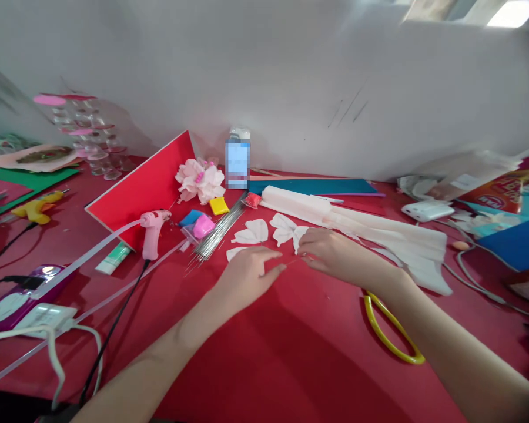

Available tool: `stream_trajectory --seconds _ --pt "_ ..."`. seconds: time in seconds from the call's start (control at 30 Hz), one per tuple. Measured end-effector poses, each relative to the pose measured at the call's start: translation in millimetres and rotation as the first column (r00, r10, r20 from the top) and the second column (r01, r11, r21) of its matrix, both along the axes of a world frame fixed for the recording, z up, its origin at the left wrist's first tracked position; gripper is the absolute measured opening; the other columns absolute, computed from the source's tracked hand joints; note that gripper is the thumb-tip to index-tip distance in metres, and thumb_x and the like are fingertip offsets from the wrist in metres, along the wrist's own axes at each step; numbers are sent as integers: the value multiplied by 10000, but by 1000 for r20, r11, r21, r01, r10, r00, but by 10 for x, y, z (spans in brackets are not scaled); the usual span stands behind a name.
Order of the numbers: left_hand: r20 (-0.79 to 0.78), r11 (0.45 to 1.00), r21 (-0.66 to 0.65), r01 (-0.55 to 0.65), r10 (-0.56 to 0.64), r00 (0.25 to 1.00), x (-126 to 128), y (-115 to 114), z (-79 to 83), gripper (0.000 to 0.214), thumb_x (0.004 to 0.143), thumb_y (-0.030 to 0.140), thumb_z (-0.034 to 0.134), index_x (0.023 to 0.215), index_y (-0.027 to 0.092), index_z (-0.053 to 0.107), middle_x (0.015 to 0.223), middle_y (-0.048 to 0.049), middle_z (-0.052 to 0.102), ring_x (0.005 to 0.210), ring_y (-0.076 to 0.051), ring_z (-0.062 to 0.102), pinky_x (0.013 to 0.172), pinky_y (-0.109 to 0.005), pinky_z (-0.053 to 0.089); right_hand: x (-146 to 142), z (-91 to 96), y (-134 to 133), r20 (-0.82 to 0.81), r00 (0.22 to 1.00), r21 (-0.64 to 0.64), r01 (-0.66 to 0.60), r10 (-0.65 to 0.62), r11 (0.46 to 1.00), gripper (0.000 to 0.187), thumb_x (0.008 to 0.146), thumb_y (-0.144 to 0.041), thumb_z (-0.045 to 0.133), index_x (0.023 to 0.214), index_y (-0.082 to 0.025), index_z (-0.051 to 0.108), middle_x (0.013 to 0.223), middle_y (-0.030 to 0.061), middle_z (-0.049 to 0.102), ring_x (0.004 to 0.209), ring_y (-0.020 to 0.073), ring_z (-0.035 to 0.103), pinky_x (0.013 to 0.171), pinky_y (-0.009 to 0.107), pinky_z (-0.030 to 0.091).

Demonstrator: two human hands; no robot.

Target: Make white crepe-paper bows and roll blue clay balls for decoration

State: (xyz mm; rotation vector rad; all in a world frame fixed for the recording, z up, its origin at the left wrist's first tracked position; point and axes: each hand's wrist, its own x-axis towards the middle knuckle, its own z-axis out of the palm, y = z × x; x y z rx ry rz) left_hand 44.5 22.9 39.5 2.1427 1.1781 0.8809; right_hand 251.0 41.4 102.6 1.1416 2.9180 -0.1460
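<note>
White petals (252,231) lie by left hand (249,273) and right hand (328,249) — packet (496,195) blurrily lettered.

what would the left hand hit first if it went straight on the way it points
Likely the right hand, across a small gap from the left hand, apart from a faint thin strand that seems to lie between; depth is unclear.
</note>
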Motion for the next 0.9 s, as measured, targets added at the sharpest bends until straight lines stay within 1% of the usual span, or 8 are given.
stream_trajectory --seconds 0.13,0.3,0.4,0.5,0.63,0.73,0.83,0.9 --pt "-100 996 84 -12 20 995 267 -158 -14 240 872 252 500 1020 185 676 974 -71 720 874 -221 662 763 -340 510 -9 83 -164 36 999 37 24 -26 999 247 871 -84 445 700 -167 603 782 55 621 796 193 567 727 312 427" --pt "-37 999 7 -31 31 999 368 -164 33 211 864 248 496 914 198 695 867 -56 728 753 -195 663 661 -295 492 22 78 -250 -16 1000 41 -7 7 999 249 876 -90 436 732 -183 616 793 51 616 810 191 552 740 308 412" --pt "-30 999 -3 -46 46 999 377 -160 47 205 857 240 491 849 183 687 808 -61 717 708 -186 649 620 -278 467 -8 38 -264 -69 998 56 17 -13 998 261 859 -77 424 705 -175 609 772 54 611 767 180 536 710 297 400" --pt "-46 996 43 -80 82 996 361 -166 25 183 839 205 495 806 168 671 770 -62 701 678 -177 630 609 -269 443 -68 -17 -277 -98 994 95 58 -49 994 254 829 -58 427 661 -166 583 742 52 608 721 168 526 704 295 383" --pt "-5 991 93 -100 101 995 312 -175 -21 166 828 185 502 759 162 651 716 -45 674 637 -155 594 604 -255 420 -132 -106 -297 -178 978 113 128 -107 985 206 796 -49 458 702 -160 604 781 49 628 745 165 539 718 287 377" --pt "20 989 103 -108 106 994 277 -174 -41 156 824 183 508 751 164 645 713 -38 667 643 -150 586 619 -251 423 -177 -161 -295 -216 970 127 144 -114 981 194 804 -60 467 734 -160 617 800 47 634 765 170 551 745 297 387" --pt "48 988 99 -117 113 992 231 -164 -47 156 831 188 500 788 169 648 753 -36 682 671 -147 601 651 -248 446 -185 -158 -328 -294 950 174 159 -102 972 187 860 -113 451 811 -168 622 889 68 651 864 203 573 810 335 400" --pt "87 988 68 -136 130 988 177 -148 -48 162 834 201 493 816 181 652 783 -32 693 695 -151 613 668 -252 460 -113 -135 -416 -400 908 244 239 -127 940 155 881 -169 459 922 -182 608 1001 88 643 969 237 562 866 372 401"
